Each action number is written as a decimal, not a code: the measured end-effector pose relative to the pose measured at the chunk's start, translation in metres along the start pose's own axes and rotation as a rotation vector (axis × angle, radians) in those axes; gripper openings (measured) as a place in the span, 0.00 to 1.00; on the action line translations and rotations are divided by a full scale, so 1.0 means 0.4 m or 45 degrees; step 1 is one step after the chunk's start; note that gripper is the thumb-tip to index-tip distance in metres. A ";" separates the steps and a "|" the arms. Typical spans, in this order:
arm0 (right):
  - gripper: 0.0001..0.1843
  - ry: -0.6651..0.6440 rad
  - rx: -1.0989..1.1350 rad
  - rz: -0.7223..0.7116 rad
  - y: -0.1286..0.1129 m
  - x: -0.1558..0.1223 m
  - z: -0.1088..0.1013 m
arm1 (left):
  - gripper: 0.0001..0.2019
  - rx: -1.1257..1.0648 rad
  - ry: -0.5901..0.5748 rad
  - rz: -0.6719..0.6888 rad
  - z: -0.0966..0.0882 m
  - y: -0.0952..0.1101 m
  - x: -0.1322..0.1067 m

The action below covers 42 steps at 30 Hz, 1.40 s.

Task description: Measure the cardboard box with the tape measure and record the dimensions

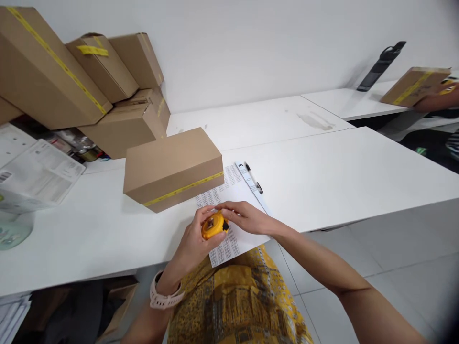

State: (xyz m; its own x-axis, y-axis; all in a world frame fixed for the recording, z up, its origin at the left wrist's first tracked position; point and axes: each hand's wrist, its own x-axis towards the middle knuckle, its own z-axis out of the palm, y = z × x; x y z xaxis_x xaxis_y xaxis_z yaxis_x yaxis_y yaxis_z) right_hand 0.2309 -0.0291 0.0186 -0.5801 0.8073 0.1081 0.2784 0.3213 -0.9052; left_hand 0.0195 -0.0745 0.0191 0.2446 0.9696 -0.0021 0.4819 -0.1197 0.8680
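A yellow tape measure with a black part on its right side rests in my left hand, the fingers and thumb wrapped round its body. From the right, my right hand closes on the tape measure's upper right side with bent fingers. Its fingertips are partly hidden, and no drawn-out blade shows. Beneath both hands lies a printed sheet with columns of small text, reaching over the table's front edge. Just behind my left hand is a closed cardboard box with yellow tape along its side.
A pen lies on a blue-white strip beside the sheet. Several taped boxes are stacked at the left, behind a white carton. At far right stand a dark bottle and another person's hand holding a box.
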 end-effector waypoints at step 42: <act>0.16 0.428 0.715 0.579 -0.027 0.474 -0.181 | 0.24 -0.515 0.494 -0.157 -0.669 -0.101 0.254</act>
State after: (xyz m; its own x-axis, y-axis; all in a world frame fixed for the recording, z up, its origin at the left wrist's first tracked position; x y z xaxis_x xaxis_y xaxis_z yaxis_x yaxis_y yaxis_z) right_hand 0.1733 0.1564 0.0789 -0.2156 0.9341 -0.2846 -0.0471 -0.3011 -0.9524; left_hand -0.2001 0.0860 0.1168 -0.1566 0.9877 0.0004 0.1083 0.0168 0.9940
